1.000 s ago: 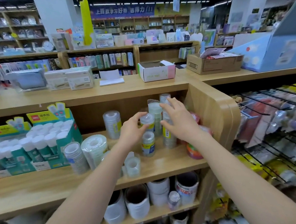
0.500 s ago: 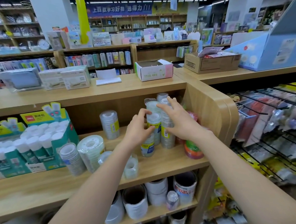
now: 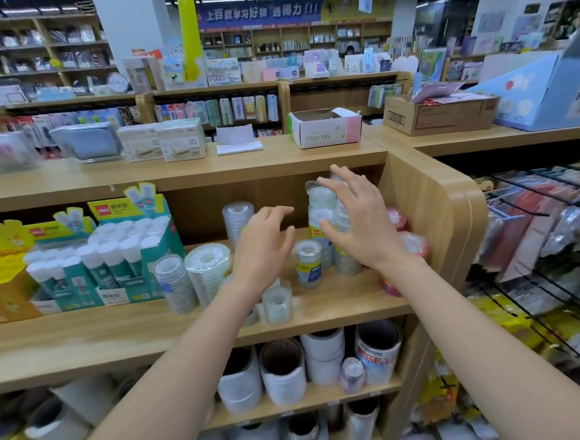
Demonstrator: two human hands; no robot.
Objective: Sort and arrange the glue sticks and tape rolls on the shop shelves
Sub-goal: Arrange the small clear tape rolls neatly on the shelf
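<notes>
Head view, looking down at the shop shelves. Both arms are reaching in from the bottom of the frame.

The left hand is hovering at centre frame over the middle shelf, fingers spread and relaxed, gripping nothing. The right hand is sitting just right of it, also spread wide with nothing held. Its fingers are overlapping the tall tape stacks at the back right of the shelf; I cannot tell if there is contact.

A short tape stack with a blue and yellow label is standing upright between the two hands, just in front of the tall ones. A small clear roll is sitting near the shelf's front edge, below the left hand. Two leaning tape stacks are tilting left of the left forearm, and another upright stack is standing behind the left hand. Red rolls are sitting against the shelf's right wall, partly hidden by the right wrist.

The glue sticks, white caps up, are filling a teal display box at the left of the same shelf, with a yellow box beside it at the frame's left edge.

Wide tape rolls are lying on the lower shelf. A white and pink carton is sitting on the shelf top, upper centre.
</notes>
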